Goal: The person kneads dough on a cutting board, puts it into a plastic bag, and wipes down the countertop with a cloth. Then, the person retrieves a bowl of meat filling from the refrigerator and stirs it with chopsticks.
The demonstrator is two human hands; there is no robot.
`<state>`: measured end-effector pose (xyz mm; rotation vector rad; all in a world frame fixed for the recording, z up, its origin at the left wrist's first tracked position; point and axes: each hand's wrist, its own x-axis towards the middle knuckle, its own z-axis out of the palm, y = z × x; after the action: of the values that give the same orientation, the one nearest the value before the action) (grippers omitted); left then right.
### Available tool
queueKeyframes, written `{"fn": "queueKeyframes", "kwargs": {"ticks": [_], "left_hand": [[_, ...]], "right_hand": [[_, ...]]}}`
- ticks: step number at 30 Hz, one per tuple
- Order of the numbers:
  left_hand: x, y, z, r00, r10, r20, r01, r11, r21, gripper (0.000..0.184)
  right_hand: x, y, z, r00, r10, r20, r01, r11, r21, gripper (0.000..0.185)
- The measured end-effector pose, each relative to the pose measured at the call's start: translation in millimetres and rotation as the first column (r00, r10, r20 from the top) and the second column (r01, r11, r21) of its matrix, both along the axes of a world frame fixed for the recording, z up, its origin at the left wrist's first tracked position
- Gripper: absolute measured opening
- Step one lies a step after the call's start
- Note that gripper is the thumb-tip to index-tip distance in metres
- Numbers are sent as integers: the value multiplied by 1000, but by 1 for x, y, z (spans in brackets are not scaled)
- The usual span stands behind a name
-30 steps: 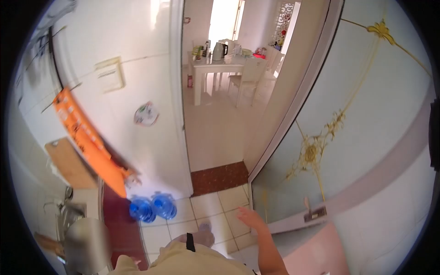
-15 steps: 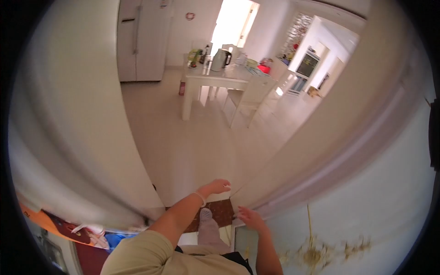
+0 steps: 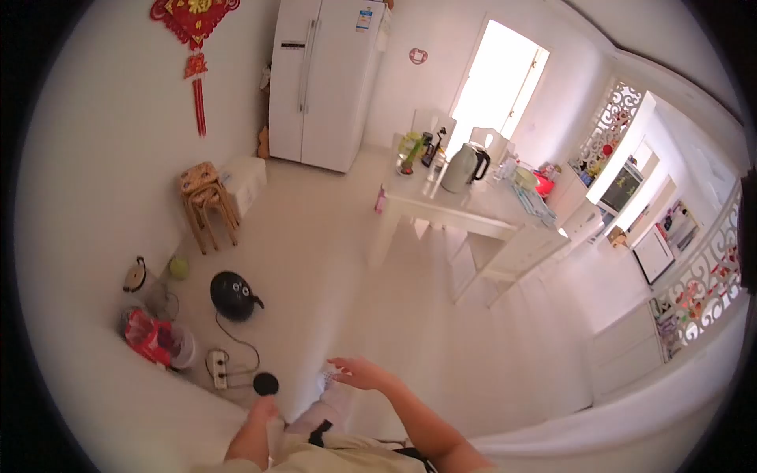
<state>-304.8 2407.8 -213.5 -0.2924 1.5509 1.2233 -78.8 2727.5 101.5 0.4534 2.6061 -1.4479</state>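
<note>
My right hand [image 3: 359,373] reaches out low in front of me, its fingers apart and holding nothing, above my foot in a light slipper [image 3: 325,380]. At the lower left, my left hand [image 3: 264,407] hangs near a small round black base [image 3: 266,384] on the floor; its fingers are too small and blurred to make out. A white power strip [image 3: 219,369] with plugged cords lies left of that hand. Beyond it a round black object [image 3: 234,296] with two eye-like circles sits on the floor.
Ahead stands a white table [image 3: 441,206] bearing a kettle [image 3: 460,169], with chairs around it. Stacked stools [image 3: 206,201] and a white box [image 3: 244,185] line the left wall before the fridge [image 3: 322,87]. Red bags [image 3: 147,335] sit at the lower left. A low cabinet [image 3: 627,355] is at right.
The view has passed from the tiled room through the doorway into the dining room. The glass door and blue bottles are out of sight. My left hand has dropped to the lower left.
</note>
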Motion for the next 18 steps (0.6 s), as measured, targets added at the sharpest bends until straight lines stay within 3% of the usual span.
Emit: {"fn": "queueKeyframes", "kwargs": {"ticks": [1, 4, 6, 7, 8, 9, 10, 11, 12, 14, 16, 17, 18], "left_hand": [[9, 2, 17, 996, 88, 33, -93, 983, 158, 32], [-30, 43, 39, 957, 260, 129, -268, 962, 51, 19], [-66, 76, 12, 985, 43, 166, -12, 983, -185, 26], [-88, 111, 11, 984, 62, 169, -33, 985, -170, 26], [-110, 135, 12, 959, -282, 36, 277, 902, -332, 29], [-134, 157, 12, 794, -608, -26, 509, 687, -518, 33], [-162, 191, 18, 828, -560, 10, 495, 723, -481, 37], [-197, 233, 22, 758, -652, 10, 592, 682, -429, 39], [-237, 276, 28, 677, -736, 1, 682, 626, -378, 40], [-311, 362, 57, 651, -720, -243, 665, 694, -276, 36], [-396, 470, 123, 839, -306, -451, 319, 946, -48, 32], [-440, 512, 102, 739, -370, -563, 382, 919, -102, 31], [-452, 515, 90, 608, -432, -666, 445, 880, -165, 29]], "right_hand": [[-24, 28, -8, 999, 51, -10, -51, 998, -30, 50], [-55, 127, -28, 999, -16, 33, 10, 985, 174, 52], [-68, 201, -30, 986, -94, 135, 48, 949, 311, 54], [-74, 238, -34, 967, -154, 204, 81, 941, 329, 54], [-78, 270, -42, 947, -228, 225, 145, 932, 332, 53], [-85, 301, -52, 922, -299, 246, 210, 920, 330, 53], [-88, 331, -68, 915, -284, 286, 149, 897, 415, 52], [-95, 361, -86, 907, -274, 319, 86, 864, 496, 52], [-106, 390, -99, 884, -240, 400, 33, 887, 460, 54], [-148, 452, -122, 863, -198, 464, -20, 906, 423, 55], [-227, 539, -156, 865, -78, 496, -127, 922, 367, 57], [-269, 583, -159, 863, -69, 501, -140, 919, 367, 57], [-279, 583, -152, 873, -125, 472, -46, 941, 334, 57]]}}
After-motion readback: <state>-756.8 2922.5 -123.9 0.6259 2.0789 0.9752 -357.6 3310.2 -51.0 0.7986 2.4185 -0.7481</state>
